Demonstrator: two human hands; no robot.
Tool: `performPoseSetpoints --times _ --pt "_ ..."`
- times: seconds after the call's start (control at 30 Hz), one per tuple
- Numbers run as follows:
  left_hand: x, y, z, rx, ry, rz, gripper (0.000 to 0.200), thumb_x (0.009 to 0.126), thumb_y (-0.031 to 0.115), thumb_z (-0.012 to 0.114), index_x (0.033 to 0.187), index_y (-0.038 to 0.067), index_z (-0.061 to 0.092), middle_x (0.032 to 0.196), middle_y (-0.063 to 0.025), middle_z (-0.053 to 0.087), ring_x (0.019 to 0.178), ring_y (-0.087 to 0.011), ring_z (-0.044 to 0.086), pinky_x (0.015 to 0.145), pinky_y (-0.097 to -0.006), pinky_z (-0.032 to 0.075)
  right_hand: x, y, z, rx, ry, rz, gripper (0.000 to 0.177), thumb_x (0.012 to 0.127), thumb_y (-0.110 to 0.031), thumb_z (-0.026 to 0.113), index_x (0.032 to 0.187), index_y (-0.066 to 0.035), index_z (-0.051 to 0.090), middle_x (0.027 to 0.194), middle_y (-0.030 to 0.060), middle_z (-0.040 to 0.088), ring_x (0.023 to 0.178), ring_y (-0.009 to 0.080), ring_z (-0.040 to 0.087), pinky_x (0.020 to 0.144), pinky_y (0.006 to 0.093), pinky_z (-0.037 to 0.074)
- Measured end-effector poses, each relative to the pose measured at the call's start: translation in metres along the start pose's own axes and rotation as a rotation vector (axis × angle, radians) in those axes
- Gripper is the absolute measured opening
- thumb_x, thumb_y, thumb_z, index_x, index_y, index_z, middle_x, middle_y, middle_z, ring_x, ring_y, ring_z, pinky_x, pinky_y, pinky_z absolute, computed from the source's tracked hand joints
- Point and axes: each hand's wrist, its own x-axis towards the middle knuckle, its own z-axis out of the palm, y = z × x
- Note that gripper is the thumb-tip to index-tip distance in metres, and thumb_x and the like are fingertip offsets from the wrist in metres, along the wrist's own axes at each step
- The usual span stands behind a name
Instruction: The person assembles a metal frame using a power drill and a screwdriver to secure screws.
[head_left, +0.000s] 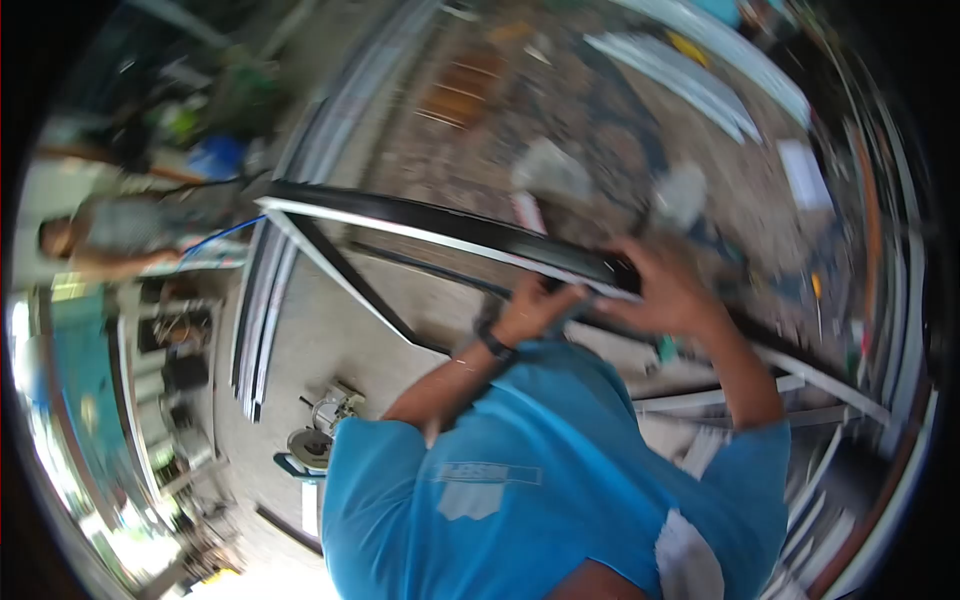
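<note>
A long dark metal profile with a bright silver edge [430, 222] crosses the middle of the head view, one end near my hands. My left hand [540, 308], with a dark band at the wrist, grips its lower edge close to that end. My right hand [660, 290] is wrapped round the end of the profile, fingers on top and thumb below. At its far left end the profile meets a thinner dark bar [345, 275] that slants down to the right. Both hands are slightly blurred.
Bundled long profiles [262, 320] lie at the left, and a miter saw [318, 435] is on the floor. Another person [120, 225] stands at the far left. White strips [680, 85], plastic bags [550, 170] and a brown slatted piece [460, 88] lie ahead.
</note>
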Motion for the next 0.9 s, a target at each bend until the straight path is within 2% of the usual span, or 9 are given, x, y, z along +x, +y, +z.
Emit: performPoseSetpoints --times 0.03,0.13,0.23,0.33,0.43,0.47,0.67,0.83,0.9 --pt "-0.002 0.001 0.001 -0.087 -0.012 -0.093 0.033 0.09 0.013 0.077 0.118 0.0 0.065 0.109 -0.0084 0.07 0.105 -0.0166 0.064 0.094 -0.0345 0.052 -0.003 0.006 0.003 -0.052 -0.06 0.072 0.059 0.076 -0.03 0.083 0.124 -0.005 0.059 0.108 0.0185 0.069 0.096 0.0409 0.066 0.083 0.0466 0.052" --pt "-0.011 0.0 0.007 -0.022 -0.055 -0.004 0.034 0.088 0.009 0.078 0.118 0.0 0.065 0.11 -0.0077 0.071 0.102 -0.0152 0.065 0.091 -0.0326 0.053 -0.01 0.007 0.011 -0.031 -0.091 0.024 0.055 0.077 -0.032 0.082 0.119 -0.004 0.061 0.107 0.02 0.068 0.095 0.0421 0.067 0.081 0.0477 0.052" --pt "-0.017 0.0 0.009 -0.06 -0.023 -0.036 0.036 0.086 0.007 0.08 0.118 -0.001 0.065 0.11 -0.0075 0.071 0.1 -0.0149 0.066 0.09 -0.032 0.054 -0.012 0.002 0.008 0.025 -0.143 0.08 0.057 0.076 -0.033 0.083 0.119 -0.003 0.06 0.105 0.0195 0.068 0.095 0.0422 0.067 0.08 0.048 0.052" --pt "-0.022 0.0 0.007 -0.034 -0.026 -0.072 0.036 0.085 0.007 0.081 0.117 -0.001 0.066 0.11 -0.0089 0.071 0.102 -0.0153 0.066 0.091 -0.0324 0.054 -0.016 -0.004 0.005 0.04 -0.123 0.054 0.063 0.074 -0.031 0.085 0.124 -0.005 0.058 0.111 0.0175 0.066 0.1 0.04 0.066 0.084 0.0468 0.053" --pt "-0.026 0.001 0.004 -0.03 -0.044 -0.086 0.043 0.084 0.008 0.083 0.12 -0.001 0.062 0.112 -0.0089 0.069 0.103 -0.0156 0.065 0.091 -0.0328 0.054 -0.018 -0.003 0.008 0.138 0.091 -0.159 0.071 0.071 -0.027 0.088 0.13 -0.008 0.054 0.121 0.0146 0.063 0.107 0.0369 0.064 0.088 0.0458 0.054" --pt "-0.028 0.002 0.005 -0.05 -0.042 -0.097 0.045 0.084 0.008 0.083 0.122 -0.001 0.061 0.113 -0.0089 0.069 0.103 -0.0156 0.065 0.091 -0.0326 0.054 -0.02 -0.006 0.005 0.221 0.061 -0.108 0.075 0.069 -0.026 0.089 0.133 -0.011 0.053 0.129 0.0131 0.059 0.114 0.0352 0.062 0.092 0.0453 0.054" --pt "-0.027 0.008 0.0 0.02 -0.158 -0.029 0.049 0.084 0.009 0.083 0.125 0.0 0.057 0.112 -0.0079 0.067 0.102 -0.0147 0.064 0.09 -0.0302 0.053 -0.022 -0.004 0.016 0.145 -0.016 -0.074 0.077 0.068 -0.027 0.09 0.133 -0.009 0.052 0.125 0.0138 0.061 0.113 0.0366 0.062 0.092 0.0447 0.054" --pt "-0.033 0.006 0.003 -0.003 -0.073 0.002 0.049 0.082 0.01 0.085 0.122 0.001 0.059 0.112 -0.0071 0.067 0.103 -0.0138 0.064 0.09 -0.0313 0.053 -0.013 -0.007 0.011 0.217 0.106 -0.237 0.049 0.077 -0.018 0.082 0.12 -0.006 0.061 0.116 0.0127 0.064 0.097 0.0332 0.067 0.08 0.041 0.057" --pt "-0.031 0.01 0.004 -0.044 -0.098 -0.069 0.052 0.08 0.012 0.087 0.122 0.001 0.059 0.114 -0.0074 0.066 0.104 -0.0137 0.064 0.09 -0.0316 0.053 -0.007 -0.007 0.014 0.207 0.14 -0.27 0.035 0.081 -0.015 0.078 0.112 -0.006 0.064 0.11 0.0118 0.064 0.091 0.03 0.068 0.074 0.0389 0.057"
